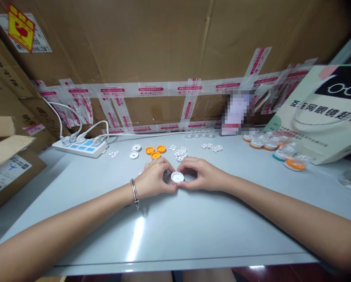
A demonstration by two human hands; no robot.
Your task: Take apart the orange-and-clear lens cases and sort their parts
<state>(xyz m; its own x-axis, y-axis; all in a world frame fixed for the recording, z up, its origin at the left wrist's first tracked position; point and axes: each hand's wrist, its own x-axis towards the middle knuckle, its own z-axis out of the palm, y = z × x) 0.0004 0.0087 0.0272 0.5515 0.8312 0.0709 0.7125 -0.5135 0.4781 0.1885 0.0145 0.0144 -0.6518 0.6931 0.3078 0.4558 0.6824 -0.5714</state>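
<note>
Between my two hands sits a small round white cap [178,177] with a raised rim and a bit of orange showing at its lower left edge. My left hand [155,176], with a silver bangle [134,194] on its wrist, curls thumb and fingers around one side of it. From the other side my right hand [200,174] grips it the same way. Just beyond my hands lie orange caps [155,155], white caps [134,155] and a pile of white pieces like little gears [180,153].
A white power strip [80,147] with several plugs lies at the left, near an open cardboard box [8,172]. Clear cups [199,133] and a phone [234,115] stand along the back. At right are clear-topped assembled pieces [295,163] and a paper bag [319,113].
</note>
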